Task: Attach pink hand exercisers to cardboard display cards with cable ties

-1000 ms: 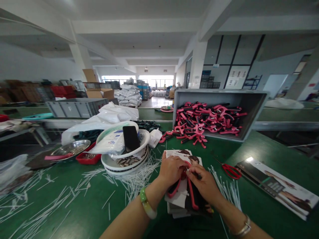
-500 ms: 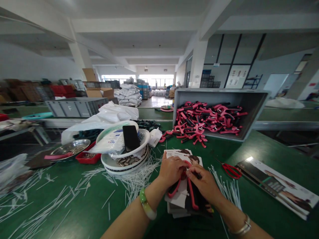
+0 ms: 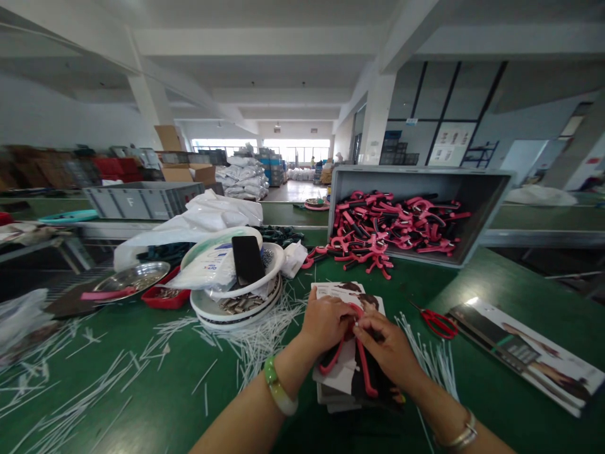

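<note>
**A:** What is the left forearm [image 3: 236, 425] wearing?
**B:** It is wearing a smooth, pale green bangle [image 3: 277, 386], jade-like, at the wrist.
**A:** And the right forearm [image 3: 454, 421]?
**B:** It is wearing a silver-toned metal bracelet [image 3: 458, 432], narrow and banded.

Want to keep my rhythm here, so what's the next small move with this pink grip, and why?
Probably draw the thin white strip snug, since your right hand pinches it at the top of the pink-and-black hand grip, while your left hand steadies that grip on the printed card. It looks like a cable tie, but its end is hidden.
</note>
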Demonstrator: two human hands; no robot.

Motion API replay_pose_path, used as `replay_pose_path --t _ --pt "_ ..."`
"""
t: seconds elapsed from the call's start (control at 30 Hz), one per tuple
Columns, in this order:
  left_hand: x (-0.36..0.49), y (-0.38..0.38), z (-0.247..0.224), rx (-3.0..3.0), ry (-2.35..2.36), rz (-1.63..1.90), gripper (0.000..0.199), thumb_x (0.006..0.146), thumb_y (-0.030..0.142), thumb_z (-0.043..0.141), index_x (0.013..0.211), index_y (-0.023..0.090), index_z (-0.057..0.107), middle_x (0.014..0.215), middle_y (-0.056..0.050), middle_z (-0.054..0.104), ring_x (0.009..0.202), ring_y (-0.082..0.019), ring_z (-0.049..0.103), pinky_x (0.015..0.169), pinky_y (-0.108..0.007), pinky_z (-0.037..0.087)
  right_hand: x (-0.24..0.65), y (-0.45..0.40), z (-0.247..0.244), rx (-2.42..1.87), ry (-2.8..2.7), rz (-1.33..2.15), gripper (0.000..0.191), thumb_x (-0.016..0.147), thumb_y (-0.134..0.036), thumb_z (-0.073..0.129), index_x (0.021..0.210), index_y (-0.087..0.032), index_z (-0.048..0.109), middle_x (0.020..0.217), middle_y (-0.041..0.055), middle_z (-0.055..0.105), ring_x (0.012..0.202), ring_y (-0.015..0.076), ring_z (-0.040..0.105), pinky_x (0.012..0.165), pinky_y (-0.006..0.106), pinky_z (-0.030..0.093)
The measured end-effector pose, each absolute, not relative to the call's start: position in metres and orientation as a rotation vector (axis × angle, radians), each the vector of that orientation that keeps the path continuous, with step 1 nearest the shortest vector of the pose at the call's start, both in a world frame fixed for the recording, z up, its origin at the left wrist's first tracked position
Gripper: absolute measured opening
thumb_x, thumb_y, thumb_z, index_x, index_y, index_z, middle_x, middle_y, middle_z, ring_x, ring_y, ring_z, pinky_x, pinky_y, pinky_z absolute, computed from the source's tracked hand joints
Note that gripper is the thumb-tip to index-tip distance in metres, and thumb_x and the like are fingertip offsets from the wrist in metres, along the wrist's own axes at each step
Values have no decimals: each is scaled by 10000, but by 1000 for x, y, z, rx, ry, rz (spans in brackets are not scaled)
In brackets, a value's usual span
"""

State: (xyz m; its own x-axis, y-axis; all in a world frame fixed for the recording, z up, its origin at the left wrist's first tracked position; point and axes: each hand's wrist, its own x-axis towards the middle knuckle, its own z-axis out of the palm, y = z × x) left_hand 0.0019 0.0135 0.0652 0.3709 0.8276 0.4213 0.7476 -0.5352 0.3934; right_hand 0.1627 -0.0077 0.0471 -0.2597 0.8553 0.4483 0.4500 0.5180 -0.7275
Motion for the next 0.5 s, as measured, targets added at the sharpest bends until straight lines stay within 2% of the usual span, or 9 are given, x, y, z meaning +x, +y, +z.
replay_pose_path --t 0.2,0.5 --pt "2 11 68 2540 1432 876 172 817 272 532 869 313 690 859 13 711 877 -205 615 1037 -560 138 162 -7 47 -1109 -1889 595 246 851 -366 500 690 -204 592 776 32 583 796 192 550 785 332 424" --pt "2 11 66 2521 1419 881 177 814 252 531 860 304 693 866 6 713 882 -202 613 1043 -542 140 162 -7 47 -1114 -1883 583 249 850 -374 501 693 -208 601 795 37 589 838 200 553 885 363 392"
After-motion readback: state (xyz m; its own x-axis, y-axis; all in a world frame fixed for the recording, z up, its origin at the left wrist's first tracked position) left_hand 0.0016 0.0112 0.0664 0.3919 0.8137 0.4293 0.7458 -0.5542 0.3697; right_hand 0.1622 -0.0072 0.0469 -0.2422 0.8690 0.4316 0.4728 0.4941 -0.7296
